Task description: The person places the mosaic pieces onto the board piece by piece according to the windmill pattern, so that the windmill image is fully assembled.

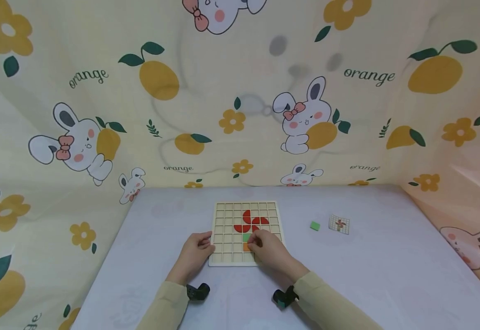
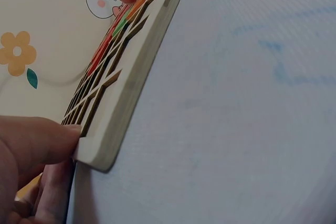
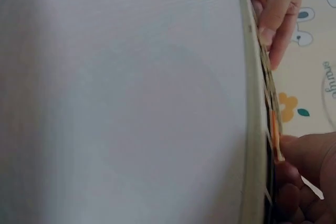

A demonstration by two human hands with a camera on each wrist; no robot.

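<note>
A pale wooden grid board [image 1: 224, 257] lies on the table. Red rounded pieces [image 1: 241, 228] form a pinwheel in its cells, with a green square tile [image 1: 246, 237] and an orange square tile [image 1: 245, 247] below them. My left hand [image 1: 195, 250] holds the board's left edge, thumb [image 2: 50, 139] on the rim near the corner and fingers against the side. Over the board, my right hand [image 1: 270, 250] pinches a small orange-edged tile [image 3: 281, 153] between thumb and finger, right beside the orange tile. Part of the lower right grid is hidden under this hand.
Right of the board, a loose green tile [image 1: 315, 226] lies on the white table. Beyond it is a small pattern card [image 1: 339, 224] showing a red pinwheel on a grid. A printed cloth [image 1: 206, 82] hangs behind and along both sides.
</note>
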